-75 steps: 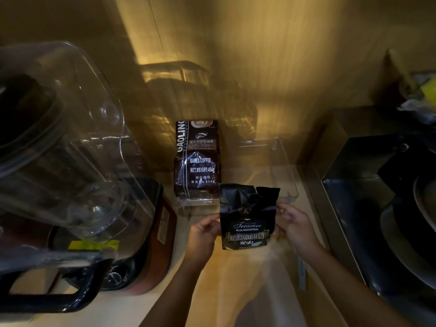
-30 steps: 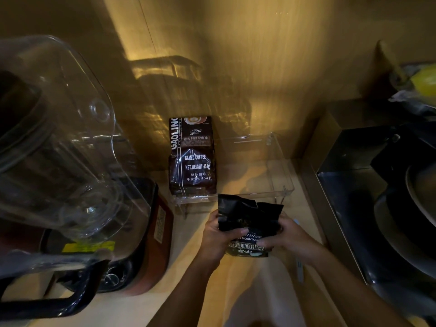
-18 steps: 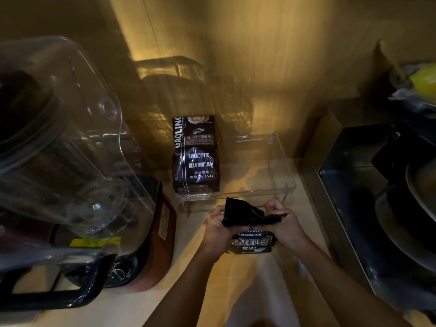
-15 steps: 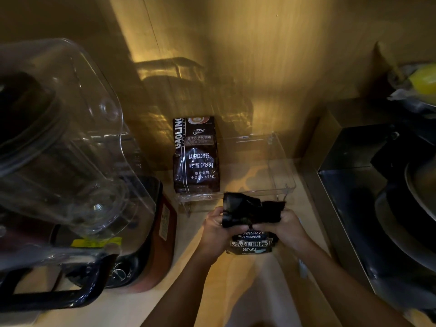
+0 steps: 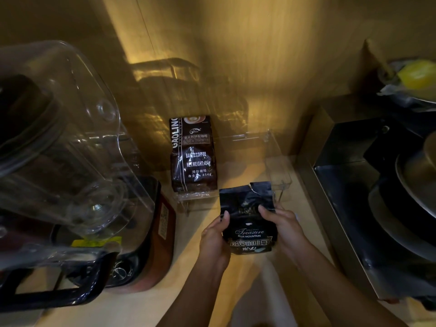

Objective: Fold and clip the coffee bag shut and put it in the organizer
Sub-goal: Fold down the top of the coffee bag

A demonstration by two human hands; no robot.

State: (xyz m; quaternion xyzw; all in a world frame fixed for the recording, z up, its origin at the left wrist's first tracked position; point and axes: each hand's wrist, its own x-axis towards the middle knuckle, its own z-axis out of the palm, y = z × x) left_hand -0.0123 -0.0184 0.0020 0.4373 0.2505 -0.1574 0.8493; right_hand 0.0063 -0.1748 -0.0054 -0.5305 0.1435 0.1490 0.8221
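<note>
We see the small black coffee bag (image 5: 247, 218) standing upright on the pale counter (image 5: 188, 291), held between both hands. The left hand (image 5: 213, 241) grips its left edge, with the thumb pressed on the front face and the other fingers hidden behind. The right hand (image 5: 283, 226) grips the right edge in the same way, the thumb lying on the front near the middle of the bag. The top of the bag stands open and flat above the thumbs, with a small tear in the upper rim. Just behind the bag is the clear organizer (image 5: 276, 161); the bag's top overlaps the organizer's front wall in our view, but the bag is outside it. In the left part of the organizer stands a larger brown coffee pack (image 5: 192, 156), upright. The right part, directly behind the held bag, holds nothing that we can see. To the left a big blender (image 5: 70, 161) with a clear jug fills the near side, and to the right there is a dark stove (image 5: 377, 185) with a pan. Compared with half a second ago, the top of the bag is no longer crumpled down under the fingers; it is now straightened upward, and both hands sit lower on the sides.
</note>
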